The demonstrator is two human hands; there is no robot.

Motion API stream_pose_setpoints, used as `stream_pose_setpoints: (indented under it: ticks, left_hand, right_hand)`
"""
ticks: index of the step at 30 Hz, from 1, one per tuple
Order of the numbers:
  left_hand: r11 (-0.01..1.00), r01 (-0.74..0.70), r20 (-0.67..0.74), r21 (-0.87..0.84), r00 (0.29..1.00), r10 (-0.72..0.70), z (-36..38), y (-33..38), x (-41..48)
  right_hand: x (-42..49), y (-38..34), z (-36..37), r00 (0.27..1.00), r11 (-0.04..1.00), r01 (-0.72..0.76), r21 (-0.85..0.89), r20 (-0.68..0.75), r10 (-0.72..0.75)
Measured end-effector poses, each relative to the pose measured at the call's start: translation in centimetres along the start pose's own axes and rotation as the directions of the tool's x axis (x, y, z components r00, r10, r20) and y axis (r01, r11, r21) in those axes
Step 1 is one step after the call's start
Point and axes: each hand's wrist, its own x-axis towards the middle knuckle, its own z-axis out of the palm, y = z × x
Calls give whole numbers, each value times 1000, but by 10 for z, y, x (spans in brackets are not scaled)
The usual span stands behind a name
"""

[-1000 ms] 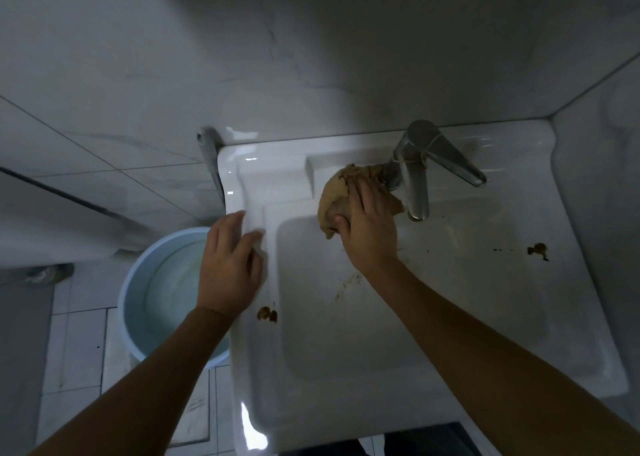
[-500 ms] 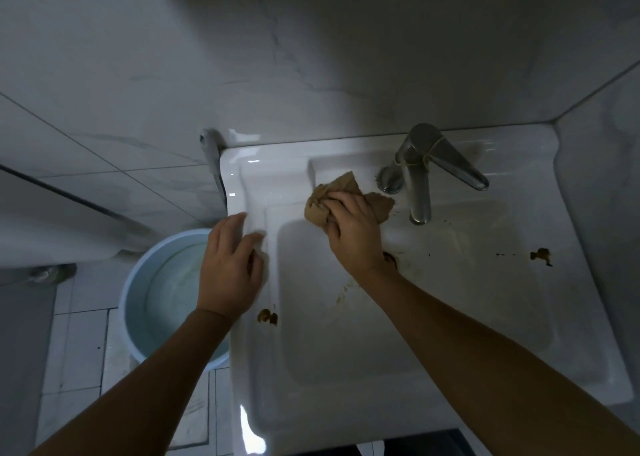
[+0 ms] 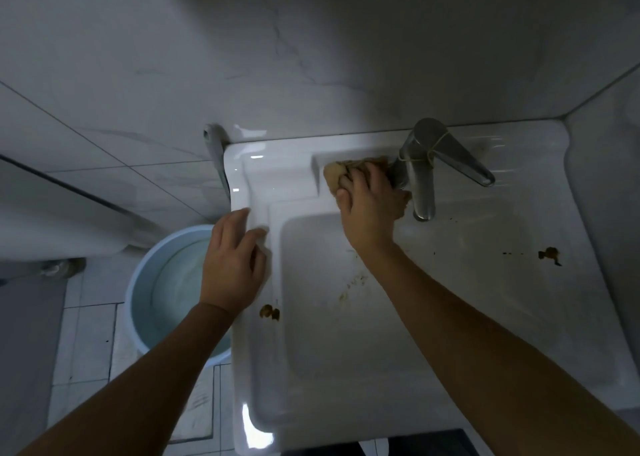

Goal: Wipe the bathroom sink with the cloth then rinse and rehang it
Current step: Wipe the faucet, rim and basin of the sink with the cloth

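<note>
A white square sink [image 3: 588, 334] fills the middle and right of the head view. My right hand [image 3: 369, 206] presses a bunched tan cloth [image 3: 334, 175] onto the sink's back ledge, just left of the steel tap [image 3: 420, 175]. Most of the cloth is hidden under my fingers. My left hand [image 3: 233, 265] lies flat, fingers apart, on the sink's left rim and holds nothing. Brown stains sit on the left rim [image 3: 270, 313], on the basin floor [image 3: 353, 286] and on the right side [image 3: 550, 254].
A light blue bucket [image 3: 138, 282] with water stands on the tiled floor left of the sink. Grey tiled walls close in behind and to the right. A metal bracket [image 3: 214, 150] runs down at the sink's back left corner.
My right hand slid the cloth left along the back ledge, then back right up against the tap's base. My left hand has stayed on the left rim.
</note>
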Motion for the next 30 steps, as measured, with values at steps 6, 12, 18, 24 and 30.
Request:
stream_pose_setpoints:
  ticks: [6, 12, 18, 24, 30]
  left_hand:
    - [1000, 15, 2, 9, 1000, -15, 0, 0, 0]
    - [1000, 18, 1, 11, 1000, -18, -1, 1, 1]
    - [1000, 21, -4, 12, 1000, -21, -1, 2, 1]
    - [999, 20, 3, 31, 1000, -20, 1, 0, 0]
    - [999, 2, 4, 46, 1000, -2, -2, 2, -1]
  right_hand:
    - [-32, 10, 13, 990, 986, 128, 109, 50, -134]
    - [-23, 20, -3, 988, 992, 115, -45, 106, -109]
    - [-19, -13, 25, 982, 992, 128, 0, 138, -127]
    - [-29, 4, 14, 959, 953, 268, 145, 57, -278]
    - [-95, -14, -9, 927, 908, 163, 387, 254, -275]
